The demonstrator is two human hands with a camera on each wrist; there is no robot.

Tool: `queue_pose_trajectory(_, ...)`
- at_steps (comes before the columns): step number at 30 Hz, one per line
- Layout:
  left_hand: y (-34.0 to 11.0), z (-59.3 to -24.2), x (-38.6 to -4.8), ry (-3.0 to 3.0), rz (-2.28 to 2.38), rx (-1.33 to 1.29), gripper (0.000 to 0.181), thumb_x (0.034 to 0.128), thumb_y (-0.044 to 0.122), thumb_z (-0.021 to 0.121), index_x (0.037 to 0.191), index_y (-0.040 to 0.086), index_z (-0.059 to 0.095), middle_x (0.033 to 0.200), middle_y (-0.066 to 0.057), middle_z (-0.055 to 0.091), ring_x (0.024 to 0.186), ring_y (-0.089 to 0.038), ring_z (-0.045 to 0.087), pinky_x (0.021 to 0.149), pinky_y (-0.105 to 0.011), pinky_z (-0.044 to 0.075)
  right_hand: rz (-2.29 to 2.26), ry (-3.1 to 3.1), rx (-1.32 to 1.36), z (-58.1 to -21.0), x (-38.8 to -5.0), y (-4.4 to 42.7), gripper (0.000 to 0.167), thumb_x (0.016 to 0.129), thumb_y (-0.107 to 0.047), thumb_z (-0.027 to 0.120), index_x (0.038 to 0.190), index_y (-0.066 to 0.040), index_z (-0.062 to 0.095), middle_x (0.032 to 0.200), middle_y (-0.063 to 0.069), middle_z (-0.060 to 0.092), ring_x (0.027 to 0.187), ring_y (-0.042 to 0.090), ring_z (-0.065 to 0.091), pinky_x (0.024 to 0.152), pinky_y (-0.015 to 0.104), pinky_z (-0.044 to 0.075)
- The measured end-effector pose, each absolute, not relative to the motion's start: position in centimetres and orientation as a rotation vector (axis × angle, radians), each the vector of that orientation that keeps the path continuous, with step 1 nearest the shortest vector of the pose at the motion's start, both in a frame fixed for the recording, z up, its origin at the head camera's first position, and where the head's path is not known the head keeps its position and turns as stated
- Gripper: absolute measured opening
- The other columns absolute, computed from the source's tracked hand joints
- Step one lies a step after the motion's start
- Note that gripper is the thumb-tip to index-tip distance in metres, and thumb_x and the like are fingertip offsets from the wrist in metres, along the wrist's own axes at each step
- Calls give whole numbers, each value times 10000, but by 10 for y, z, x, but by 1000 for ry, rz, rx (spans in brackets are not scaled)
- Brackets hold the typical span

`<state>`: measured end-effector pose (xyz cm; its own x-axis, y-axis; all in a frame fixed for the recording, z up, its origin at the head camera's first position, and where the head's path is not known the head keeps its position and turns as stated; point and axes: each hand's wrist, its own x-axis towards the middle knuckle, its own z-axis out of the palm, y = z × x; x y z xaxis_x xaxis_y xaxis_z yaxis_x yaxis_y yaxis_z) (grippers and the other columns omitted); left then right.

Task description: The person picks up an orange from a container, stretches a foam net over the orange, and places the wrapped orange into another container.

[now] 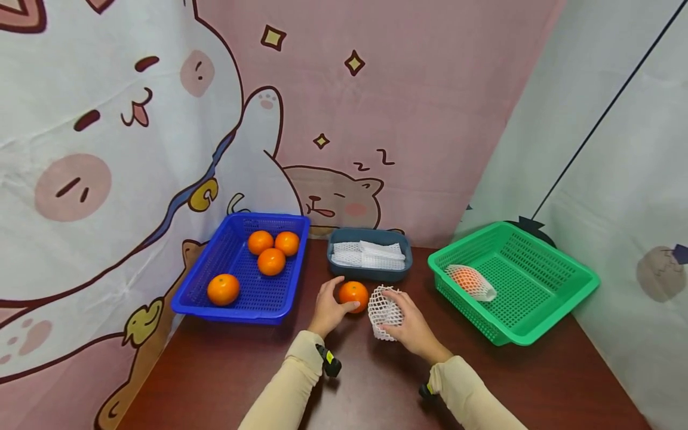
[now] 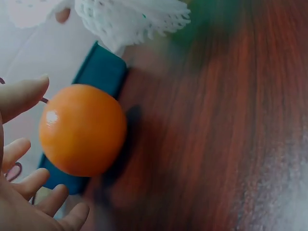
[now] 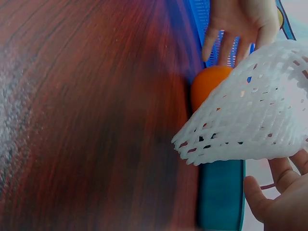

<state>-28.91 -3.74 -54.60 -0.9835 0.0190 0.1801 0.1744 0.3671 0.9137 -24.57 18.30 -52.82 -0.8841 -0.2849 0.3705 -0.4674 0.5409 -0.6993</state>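
Note:
An orange (image 1: 353,296) sits on the dark wooden table, close to my left hand (image 1: 329,310). That hand's fingers are spread loosely around its left side; in the left wrist view the orange (image 2: 83,130) appears just off the fingertips. My right hand (image 1: 416,331) holds a white foam net sleeve (image 1: 384,312) to the right of the orange, fingers and thumb at its far and near sides. In the right wrist view the sleeve (image 3: 250,108) hangs widened and partly covers the orange (image 3: 208,85); some right fingertips are hidden behind it.
A blue basket (image 1: 185,306) with several oranges stands on the left. Behind the hands, a dark teal tray (image 1: 371,275) holds flat white foam nets (image 1: 371,255). The green basket (image 1: 559,298) on the right contains a netted orange fruit (image 1: 469,280). A printed cloth (image 1: 430,119) hangs behind.

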Motion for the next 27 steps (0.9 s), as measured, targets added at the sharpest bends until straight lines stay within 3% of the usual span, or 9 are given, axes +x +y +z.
queue_pose_trajectory(14, -27, -568, -301, -2592, -1701, -53, 822, 710, 229, 877, 1413, 106, 470, 1344, -183, 490, 1164, -385, 480, 992, -574, 371, 1280, -2581, 615, -533, -241, 187, 745, 707, -129, 876, 1366, -138, 530, 1295, 40, 524, 1176, 228, 500, 998, 529, 396)
queue_pose_trajectory(27, -19, -565, -298, -2532, -1691, -26, 805, 694, 242, 890, 1385, 109, 500, 1321, -152, 544, 1142, -373, 517, 982, -566, 384, 1262, -2580, 637, -530, -241, 189, 743, 710, -107, 872, 1368, -108, 528, 1286, 54, 530, 1166, 218, 509, 1003, 508, 397)
